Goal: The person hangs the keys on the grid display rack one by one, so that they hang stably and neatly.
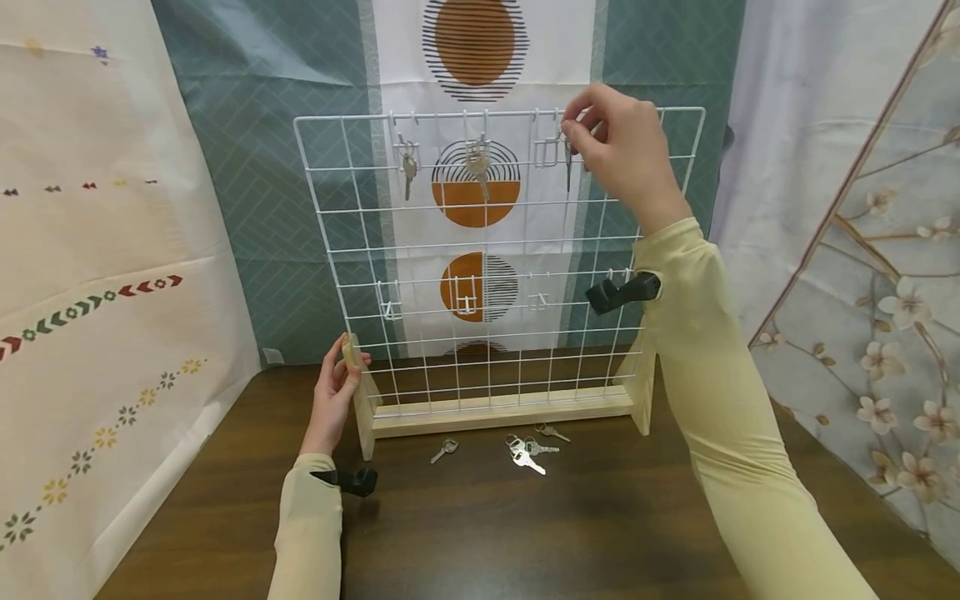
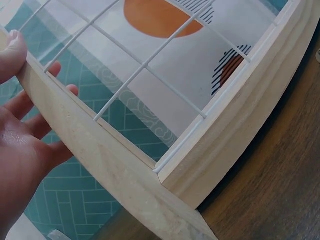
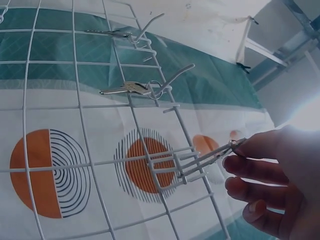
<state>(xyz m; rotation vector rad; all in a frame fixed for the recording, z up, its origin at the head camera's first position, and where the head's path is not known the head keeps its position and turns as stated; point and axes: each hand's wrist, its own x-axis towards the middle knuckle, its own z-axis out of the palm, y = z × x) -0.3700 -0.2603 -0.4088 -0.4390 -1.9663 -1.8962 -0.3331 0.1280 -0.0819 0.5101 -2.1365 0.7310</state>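
A white wire grid rack [image 1: 442, 208] stands upright in a wooden base. My right hand [image 1: 626, 146] pinches a key [image 1: 567, 167] by its ring end at the upper right hook, thumb and index finger together in the right wrist view. That hook [image 3: 200, 161] reaches out to the fingertips; whether the ring is round it I cannot tell. Two upper hooks to the left carry a hanging key [image 1: 408, 173] and a hanging key bunch [image 1: 478, 167]. My left hand [image 1: 332, 400] grips the wooden side piece [image 2: 107, 150], thumb in front and fingers behind.
On the brown table [image 1: 450, 533] before the base lie a single key [image 1: 446, 451], a cluster of keys [image 1: 527, 454] and another key [image 1: 553, 432]. Lower hooks [image 1: 465, 300] hang on the grid without keys. Patterned cloths [image 1: 247, 150] surround the table.
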